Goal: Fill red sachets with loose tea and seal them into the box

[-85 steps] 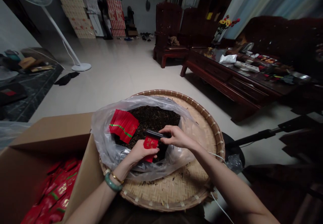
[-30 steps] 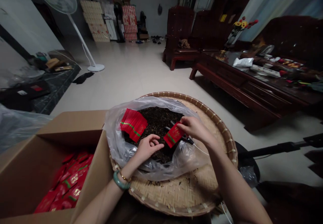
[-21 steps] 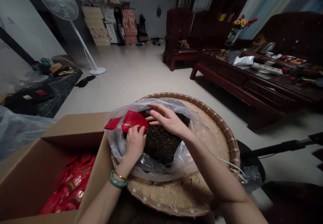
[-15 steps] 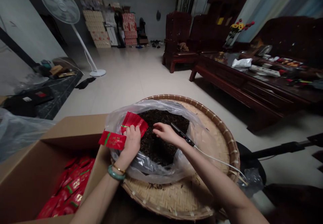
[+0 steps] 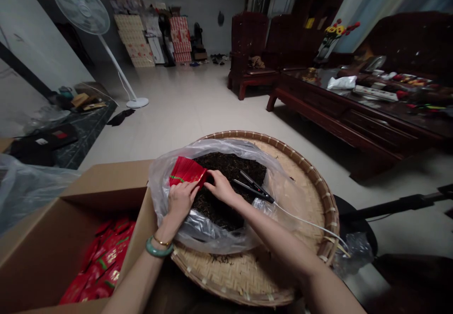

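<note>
A fanned stack of red packets with a green stripe lies on dark dried leaves, which look like tea, inside a clear plastic bag. At the stack's near right end, my left hand has its fingers bent over the packets' edge, closed on them. My right hand pinches the upper edge of the end packet from the right; its fingertips are partly hidden. Just beyond my right hand, a black hair straightener with a white cord rests on the leaves, its two arms apart.
The bag sits on a round woven bamboo tray. A cardboard box at left holds many filled red packets. Farther off are a standing fan, a dark wooden table with clutter, and a black pole at right.
The single red packet in my left hand is gone from view. My right hand has moved left to the stack and pinches its end packet. The straightener's arms have parted.
</note>
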A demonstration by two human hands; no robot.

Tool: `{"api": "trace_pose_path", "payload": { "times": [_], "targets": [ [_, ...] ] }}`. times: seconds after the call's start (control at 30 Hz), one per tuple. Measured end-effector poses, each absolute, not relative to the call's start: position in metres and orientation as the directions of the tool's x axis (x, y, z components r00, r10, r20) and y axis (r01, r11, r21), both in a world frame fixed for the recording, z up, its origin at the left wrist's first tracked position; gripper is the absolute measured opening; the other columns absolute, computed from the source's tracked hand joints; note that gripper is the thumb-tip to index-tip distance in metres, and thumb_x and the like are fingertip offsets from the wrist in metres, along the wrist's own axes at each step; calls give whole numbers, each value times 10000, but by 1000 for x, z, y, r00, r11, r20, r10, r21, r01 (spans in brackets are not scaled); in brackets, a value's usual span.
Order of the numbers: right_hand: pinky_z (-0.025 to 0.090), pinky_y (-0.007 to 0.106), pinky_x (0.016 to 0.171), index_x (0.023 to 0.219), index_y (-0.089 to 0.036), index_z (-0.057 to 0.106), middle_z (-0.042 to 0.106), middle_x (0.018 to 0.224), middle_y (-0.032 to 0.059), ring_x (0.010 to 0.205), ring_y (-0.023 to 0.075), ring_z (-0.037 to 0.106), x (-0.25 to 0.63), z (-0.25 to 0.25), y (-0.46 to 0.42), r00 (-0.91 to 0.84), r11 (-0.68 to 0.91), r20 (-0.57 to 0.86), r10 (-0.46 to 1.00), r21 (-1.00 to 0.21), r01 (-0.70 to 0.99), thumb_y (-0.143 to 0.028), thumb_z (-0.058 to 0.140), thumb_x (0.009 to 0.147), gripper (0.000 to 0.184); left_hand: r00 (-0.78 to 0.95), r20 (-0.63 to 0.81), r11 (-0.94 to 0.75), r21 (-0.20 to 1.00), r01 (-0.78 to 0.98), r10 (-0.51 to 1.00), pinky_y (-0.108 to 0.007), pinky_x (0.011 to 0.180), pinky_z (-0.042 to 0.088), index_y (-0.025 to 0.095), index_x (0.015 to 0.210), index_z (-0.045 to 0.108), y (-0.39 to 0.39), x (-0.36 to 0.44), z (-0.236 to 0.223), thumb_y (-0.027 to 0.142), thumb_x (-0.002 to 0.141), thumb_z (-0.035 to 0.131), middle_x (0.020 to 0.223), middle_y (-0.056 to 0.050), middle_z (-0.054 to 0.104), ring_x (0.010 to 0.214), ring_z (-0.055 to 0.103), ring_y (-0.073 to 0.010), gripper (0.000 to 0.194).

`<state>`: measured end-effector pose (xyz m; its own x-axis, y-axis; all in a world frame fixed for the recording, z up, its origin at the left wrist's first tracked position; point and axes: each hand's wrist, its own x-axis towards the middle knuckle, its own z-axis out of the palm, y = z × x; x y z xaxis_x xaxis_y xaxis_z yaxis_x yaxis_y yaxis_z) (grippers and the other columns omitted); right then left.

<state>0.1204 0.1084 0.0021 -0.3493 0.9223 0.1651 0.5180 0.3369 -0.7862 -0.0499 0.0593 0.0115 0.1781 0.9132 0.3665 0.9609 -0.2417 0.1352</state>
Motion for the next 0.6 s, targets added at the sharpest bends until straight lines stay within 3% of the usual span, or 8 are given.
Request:
{"api": "trace_pose_path", "payload": {
  "times": [0.13,0.23,0.37,0.43,0.5,0.57,0.6],
  "targets": [
    [460,331,825,1026,-180,592,607,1024,72,917,179,579,117,-2,115,-310,293,147,940,-813,504,-218,646,761,273,150,366,-231,188,955,918,-322,724,353,181,911,691,61,-50,11,317,878,508,861,-78,701,774,601,-204,230],
    [469,313,780,1016,-170,578,627,1024,68,871,169,586,116,-3,118,-254,252,144,956,-847,468,-211,672,718,314,130,343,-223,248,943,930,-323,731,376,177,861,690,60,-44,16,315,871,517,849,-77,700,784,606,-205,221],
    [462,279,730,858,-182,597,657,867,10,784,143,589,119,-7,120,-240,196,104,965,-893,405,-216,618,728,136,89,403,-294,485,824,911,-328,799,431,181,905,666,50,-48,31,325,863,518,914,-71,692,847,615,-198,211],
    [455,263,692,759,-181,590,641,761,-9,711,131,573,122,-9,119,-253,181,81,964,-899,400,-239,598,728,66,-103,531,-302,619,725,841,-329,855,444,186,993,629,41,-66,37,335,866,500,987,-71,669,928,606,-194,234],
    [449,245,645,727,-177,573,618,707,-18,657,120,553,128,-11,119,-280,177,67,958,-903,392,-274,590,722,99,-513,645,-239,724,647,566,-339,864,453,167,1034,573,30,-92,34,330,874,454,991,-76,629,932,594,-183,257],
    [439,227,585,729,-175,542,594,671,-21,612,111,538,135,-12,118,-304,171,53,951,-910,378,-322,566,728,149,-769,572,-222,820,527,286,-316,788,483,155,1038,515,14,-118,19,317,869,408,911,-54,596,838,596,-154,257],
    [429,219,546,731,-176,519,579,647,-23,583,107,528,139,-13,117,-311,161,42,949,-916,367,-349,546,738,175,-829,495,-204,868,453,263,-296,741,492,155,1006,504,5,-126,7,307,851,417,847,-33,580,769,593,-137,234]
  ]
}}
